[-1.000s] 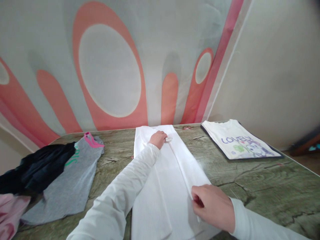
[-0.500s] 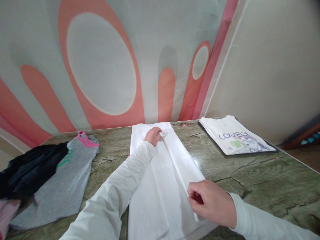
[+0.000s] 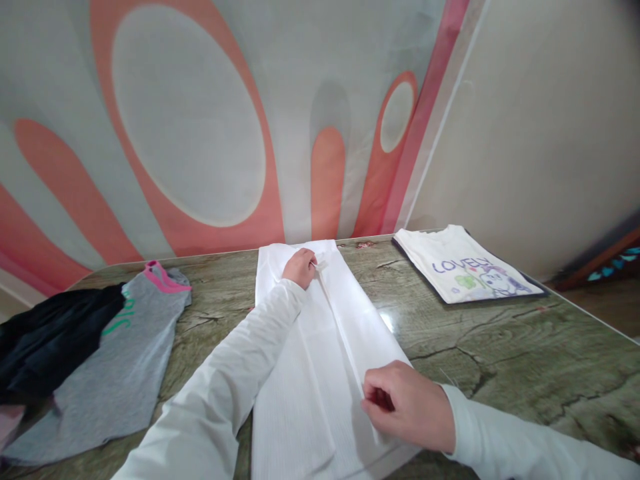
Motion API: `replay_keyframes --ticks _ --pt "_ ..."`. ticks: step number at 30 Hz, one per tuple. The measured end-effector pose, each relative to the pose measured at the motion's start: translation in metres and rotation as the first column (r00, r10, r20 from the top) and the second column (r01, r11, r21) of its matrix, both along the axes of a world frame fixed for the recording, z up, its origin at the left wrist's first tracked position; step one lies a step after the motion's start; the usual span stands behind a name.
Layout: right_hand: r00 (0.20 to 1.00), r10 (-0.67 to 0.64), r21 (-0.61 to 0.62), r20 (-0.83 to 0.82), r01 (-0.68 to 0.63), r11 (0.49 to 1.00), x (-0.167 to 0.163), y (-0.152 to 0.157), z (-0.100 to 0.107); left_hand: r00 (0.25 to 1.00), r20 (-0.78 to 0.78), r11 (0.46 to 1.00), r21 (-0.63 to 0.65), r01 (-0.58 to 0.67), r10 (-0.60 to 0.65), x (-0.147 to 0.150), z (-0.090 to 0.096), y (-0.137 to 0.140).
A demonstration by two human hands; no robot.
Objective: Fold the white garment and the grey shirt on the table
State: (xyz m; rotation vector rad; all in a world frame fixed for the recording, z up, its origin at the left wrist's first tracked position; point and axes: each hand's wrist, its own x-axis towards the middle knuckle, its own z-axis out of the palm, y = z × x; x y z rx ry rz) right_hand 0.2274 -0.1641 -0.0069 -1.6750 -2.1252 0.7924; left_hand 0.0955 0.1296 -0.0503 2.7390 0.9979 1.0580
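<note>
Left hand [image 3: 299, 268] pinches a white garment [image 3: 287, 413] near its far end; right hand [image 3: 407, 405], closer to the body, pinches its folded edge [image 3: 345, 343]. The garment lies straight ahead beneath both, long axis running toward the wall [image 3: 295, 133], on a wood-patterned table [image 3: 220, 293], gray shirt [image 3: 145, 360] leftward.

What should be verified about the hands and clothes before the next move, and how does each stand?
1. Left hand pinching the far end of the white garment: ok.
2. Right hand pinching its edge nearer the wearer: ok.
3. White garment lying smooth: not ok, a raised fold runs between the hands.
4. Grey shirt apart from it: ok.
5. "LOVELY" shirt apart from it: ok.
6. White garment's underside unwrinkled: cannot tell, hidden.
</note>
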Motion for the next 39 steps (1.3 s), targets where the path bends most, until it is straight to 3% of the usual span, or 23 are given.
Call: replay_keyframes --ticks 10,14,16,18,20,22,25,31,39 --pt "0.999 0.015 -0.008 -0.048 -0.015 1.000 -0.004 0.001 -0.006 0.970 -0.226 0.996 0.005 -0.084 0.083 0.000 0.002 0.000" --pt "0.968 0.007 -0.287 -0.251 -0.081 0.955 0.007 0.007 0.007 0.950 -0.288 0.992 0.061 -0.110 0.123 0.003 0.013 -0.009" --pt "0.927 -0.067 -0.352 -0.369 -0.073 0.933 0.024 0.019 0.015 0.956 -0.270 0.992 0.090 -0.088 0.110 0.008 0.021 -0.018" --pt "0.888 -0.137 -0.235 -0.438 0.034 0.972 0.048 0.036 0.016 0.969 -0.242 0.995 0.097 -0.029 0.052 0.016 0.026 -0.029" --pt "0.889 -0.146 -0.015 -0.435 0.155 0.988 0.073 0.055 0.010 0.967 -0.251 0.995 0.069 0.066 -0.047 0.025 0.028 -0.040" --pt "0.920 -0.135 0.194 -0.368 0.218 0.956 0.093 0.070 -0.003 0.944 -0.296 0.987 0.021 0.161 -0.147 0.034 0.026 -0.050" --pt "0.973 -0.076 0.354 -0.220 0.152 0.923 0.106 0.082 -0.023 0.900 -0.372 0.971 -0.016 0.237 -0.226 0.042 0.016 -0.061" --pt "0.997 0.048 0.356 -0.055 -0.026 0.934 0.099 0.098 -0.038 0.850 -0.459 0.962 -0.036 0.272 -0.257 0.040 0.001 -0.067" --pt "0.971 0.175 0.350 0.161 -0.222 0.910 0.095 0.164 -0.038 0.893 -0.439 0.991 0.031 0.130 -0.103 0.040 0.003 -0.065"
